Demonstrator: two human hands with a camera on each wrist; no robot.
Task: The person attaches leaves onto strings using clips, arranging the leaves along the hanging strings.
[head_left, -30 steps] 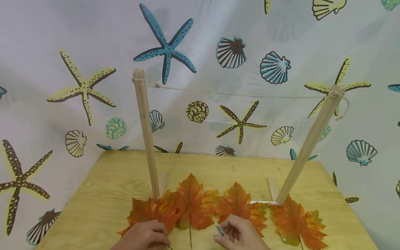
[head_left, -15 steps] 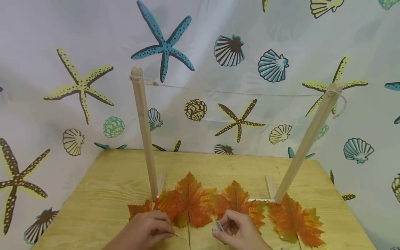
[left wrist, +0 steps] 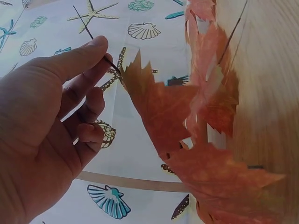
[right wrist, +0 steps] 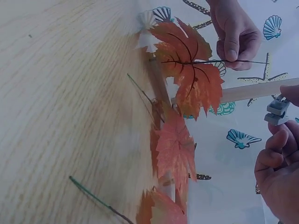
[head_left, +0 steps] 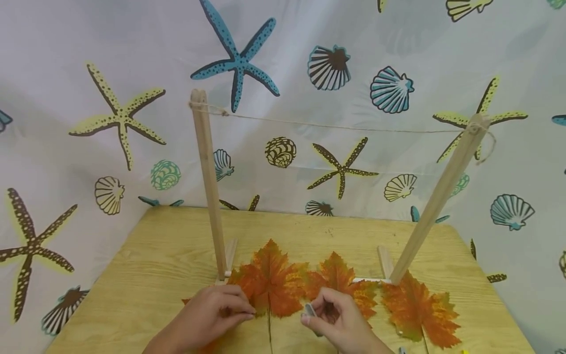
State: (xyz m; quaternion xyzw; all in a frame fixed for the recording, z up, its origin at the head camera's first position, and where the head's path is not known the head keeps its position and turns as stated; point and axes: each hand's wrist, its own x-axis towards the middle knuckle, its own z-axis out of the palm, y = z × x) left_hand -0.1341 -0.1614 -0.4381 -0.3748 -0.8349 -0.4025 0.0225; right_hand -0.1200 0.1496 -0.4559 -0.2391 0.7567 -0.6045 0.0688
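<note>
My left hand (head_left: 212,314) pinches the dark stem of an orange maple leaf (right wrist: 198,91) between thumb and forefinger. In the right wrist view this leaf stands raised beside the table, its veined side showing; in the head view the hand mostly hides it. My right hand (head_left: 340,319) pinches a small grey clip (right wrist: 276,111) between thumb and fingers, a short way right of the left hand. More orange artificial leaves, such as the middle leaf (head_left: 270,282) and the right-hand leaf (head_left: 420,312), lie in a row on the table with stems toward me.
Behind the leaves, a left wooden post (head_left: 208,187) and a right wooden post (head_left: 438,201) carry a thin twine (head_left: 336,126) stretched between them. At the front edge of view are another grey clip (head_left: 401,350) and a yellow bit (head_left: 464,352). A shell-patterned cloth (head_left: 283,29) hangs behind the table (head_left: 155,255).
My left hand has moved slightly right and up, lifting the left leaf by its stem from its place in the row. The right hand keeps the grey clip in nearly the same spot.
</note>
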